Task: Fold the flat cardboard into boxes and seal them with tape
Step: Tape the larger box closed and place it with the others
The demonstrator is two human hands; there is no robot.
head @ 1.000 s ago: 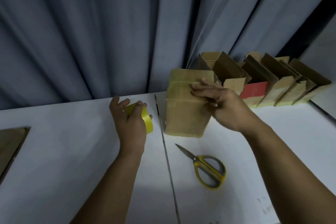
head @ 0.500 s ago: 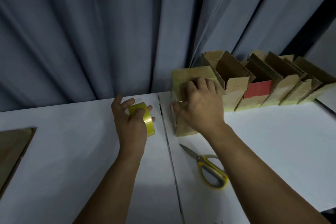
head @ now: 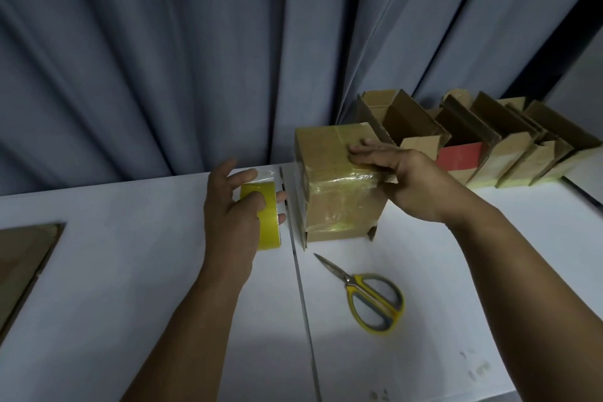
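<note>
Cardboard box [head: 336, 186]: under right hand [head: 401, 179], flat fingers pressing tape down to stick.
Left hand [head: 233, 206]: gripping tape roll [head: 262, 215], kept ready beside box.

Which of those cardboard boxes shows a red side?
The open box second from the left in the back row, just beyond the right hand. Its front panel is red; no other box shows any red.

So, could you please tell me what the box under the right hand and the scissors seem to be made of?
Box: brown matte cardboard, with glossy clear tape shining over its seam. Scissors: bare metal blades, dull grey; yellow and grey handles, probably plastic.
</note>
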